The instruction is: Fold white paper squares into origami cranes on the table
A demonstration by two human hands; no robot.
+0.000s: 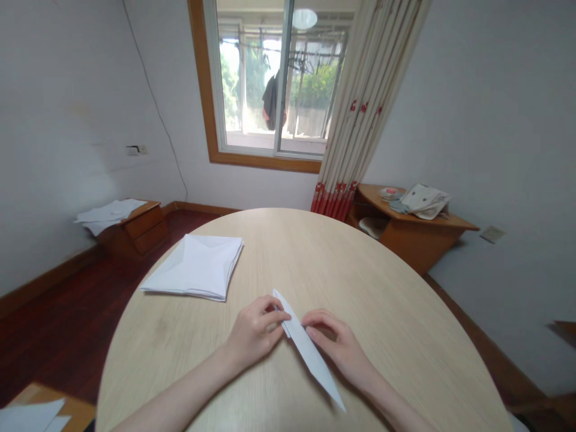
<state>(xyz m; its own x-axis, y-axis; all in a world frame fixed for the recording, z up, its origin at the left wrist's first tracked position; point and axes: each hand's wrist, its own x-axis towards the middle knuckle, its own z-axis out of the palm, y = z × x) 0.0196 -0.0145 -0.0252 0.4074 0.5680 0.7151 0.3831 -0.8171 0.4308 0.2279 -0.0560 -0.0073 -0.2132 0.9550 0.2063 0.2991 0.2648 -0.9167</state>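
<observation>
left grip (256,332): pinching folded white paper (310,360) | right grip (335,348): pinching its edge | above oval wooden table (382,312)

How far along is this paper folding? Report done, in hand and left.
Done: a stack of folded white paper lies on the wooden table. In hand: a narrow folded paper, held by the left hand and right hand. Left: loose white sheets on the low wooden cabinet, and others at lower left, apparently unfolded.
</observation>
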